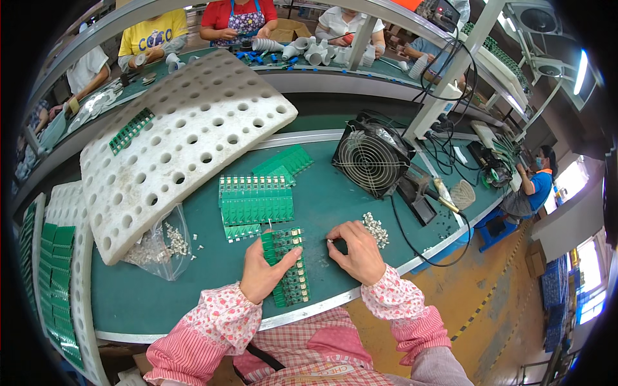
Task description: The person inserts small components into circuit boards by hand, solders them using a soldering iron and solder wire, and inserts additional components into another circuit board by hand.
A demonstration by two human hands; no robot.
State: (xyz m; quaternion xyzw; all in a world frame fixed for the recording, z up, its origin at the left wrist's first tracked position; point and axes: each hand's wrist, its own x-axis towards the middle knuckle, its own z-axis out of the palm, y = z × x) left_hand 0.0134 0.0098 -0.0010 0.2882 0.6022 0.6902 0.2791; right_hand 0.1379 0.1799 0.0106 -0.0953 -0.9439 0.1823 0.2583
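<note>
My left hand [262, 271] grips a long green circuit board [291, 283] by its left side, the thumb lying across it. A row of small whitish parts runs down that board. To the right, my right hand [358, 252] is apart from the board, its thumb and forefinger curled together in a pinch. Something tiny and pale shows at the fingertips, too small to name. Just beyond that hand lies a pile of small white components [375, 230]. Above the held board, more green circuit boards [256, 207] lie stacked on the green tabletop [174, 309].
A big white foam board with holes [193, 138] leans at the left, a small circuit board [131, 130] on it. Beneath is a plastic bag of components [161, 248]. At the back right stand a black fan [370, 157] and a corded soldering iron [444, 193]. Co-workers sit across.
</note>
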